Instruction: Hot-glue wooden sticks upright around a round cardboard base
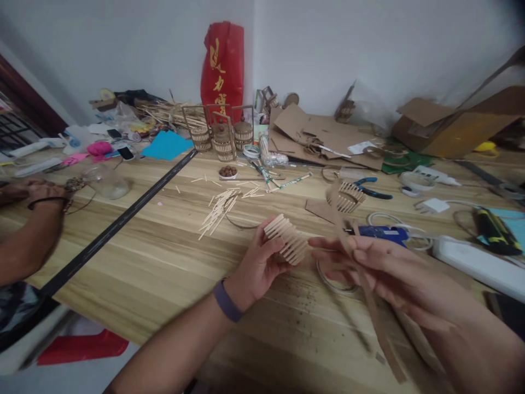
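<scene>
My left hand (262, 262), with a purple band at the wrist, holds a small piece of pale wooden sticks (289, 241) set side by side. Just right of it, my right hand (365, 262) pinches a long thin brown strip (375, 317) that runs up past the fingers and down toward the front edge. The strip is slightly blurred. Behind my right hand lies a blue glue gun (383, 234), and beyond it a similar slatted piece (348, 197) rests on the table. Loose sticks (219, 210) are scattered behind my left hand.
Small slatted baskets with handles (225, 145) stand at the back before a red bag (223, 71). Cardboard sheets (311, 131), blue-handled pliers (373, 189) and a white power strip (476, 262) lie to the right. Another person's hands (41, 191) rest at the left, near a clear jar (109, 183).
</scene>
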